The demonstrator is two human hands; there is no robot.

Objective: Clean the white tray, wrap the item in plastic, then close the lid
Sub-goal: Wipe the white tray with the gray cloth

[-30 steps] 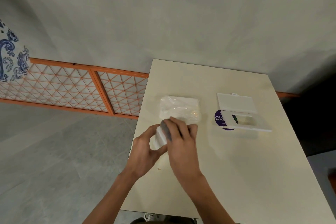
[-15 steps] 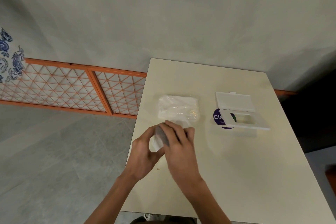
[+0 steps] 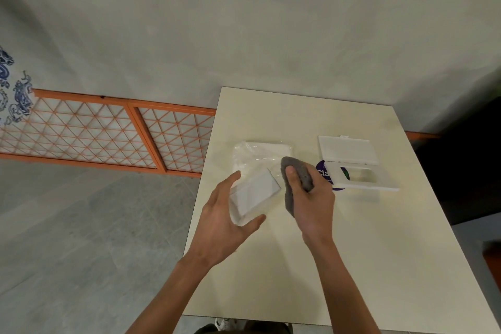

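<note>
The left hand [image 3: 225, 225] holds the white tray [image 3: 254, 195] above the near left part of the surface [image 3: 352, 252], with the thumb on the tray's near edge and the fingers on its far left edge. The tray is tilted, its flat face toward the camera. The right hand [image 3: 311, 206] grips a grey cloth [image 3: 296, 173], bunched under the curled fingers, just right of the tray; whether cloth and tray touch cannot be told. Beyond the hands, a clear plastic wrap [image 3: 260, 152] with white contents lies flat on the surface. To its right sits a white case [image 3: 360, 182] with its lid [image 3: 347, 150] open toward the far side. A purple label [image 3: 324, 171] shows at the case's left edge.
</note>
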